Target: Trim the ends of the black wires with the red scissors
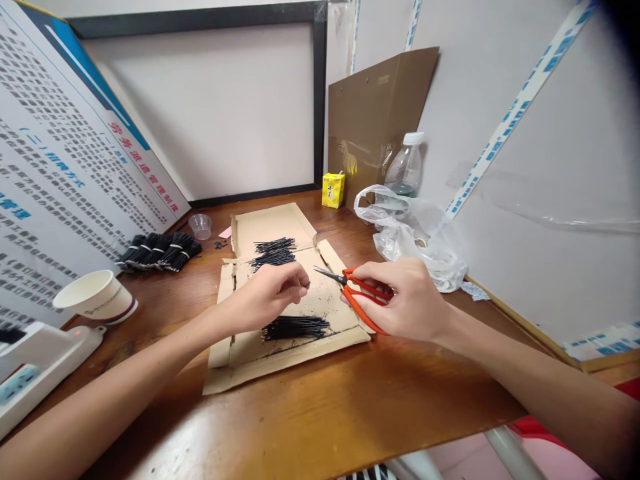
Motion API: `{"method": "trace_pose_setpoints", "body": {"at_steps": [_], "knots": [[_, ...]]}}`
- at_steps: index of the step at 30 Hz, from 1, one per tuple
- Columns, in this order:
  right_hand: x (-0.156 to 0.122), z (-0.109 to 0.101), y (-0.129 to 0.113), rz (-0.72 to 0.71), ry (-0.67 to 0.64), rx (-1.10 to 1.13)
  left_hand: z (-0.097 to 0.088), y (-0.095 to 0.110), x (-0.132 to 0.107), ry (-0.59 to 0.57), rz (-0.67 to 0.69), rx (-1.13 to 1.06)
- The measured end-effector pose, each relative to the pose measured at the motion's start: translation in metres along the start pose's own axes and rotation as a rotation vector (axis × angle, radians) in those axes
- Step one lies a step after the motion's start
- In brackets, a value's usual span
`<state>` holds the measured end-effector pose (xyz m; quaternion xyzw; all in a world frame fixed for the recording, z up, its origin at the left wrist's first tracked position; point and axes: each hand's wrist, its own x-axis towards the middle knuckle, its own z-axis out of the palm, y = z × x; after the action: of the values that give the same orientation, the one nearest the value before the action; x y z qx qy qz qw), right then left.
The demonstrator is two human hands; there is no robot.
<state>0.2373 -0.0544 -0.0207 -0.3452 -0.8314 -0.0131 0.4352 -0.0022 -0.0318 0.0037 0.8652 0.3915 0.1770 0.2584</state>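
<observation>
My right hand [407, 300] is wrapped round the handles of a pair of red-handled scissors [345, 280]. Their pointed blades look nearly closed and aim left at my left hand [275, 293]. That hand is closed in a pinch, with a tiny dark bit at the fingertips too small to name. Beneath both hands lies a flattened cardboard sheet [245, 370] sprinkled with black specks. A pile of short black wires [295, 328] rests on it below my left hand. Two more black wire piles [274, 252] lie farther back, partly covered by that hand.
Tied black wire bundles [160, 252] lie at the left, near a clear plastic cup [201, 227], a paper cup [97, 298] and a power strip [50, 373]. At the back right stand a yellow box [333, 191], a bottle [406, 167] and a plastic bag [410, 233]. Walls enclose the table.
</observation>
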Motion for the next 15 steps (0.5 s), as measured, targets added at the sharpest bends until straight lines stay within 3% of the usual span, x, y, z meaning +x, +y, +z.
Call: {"method": "trace_pose_setpoints", "body": {"at_steps": [7,15], "knots": [[0.0005,0.0032,0.0038,0.014,-0.024,-0.017,0.0014,0.0042,-0.0002,0.034,0.021,-0.175],[-0.0007,0.0029,0.0026,0.016,-0.103,-0.017,0.0016,0.006,0.0008,0.088,0.036,-0.198]]}}
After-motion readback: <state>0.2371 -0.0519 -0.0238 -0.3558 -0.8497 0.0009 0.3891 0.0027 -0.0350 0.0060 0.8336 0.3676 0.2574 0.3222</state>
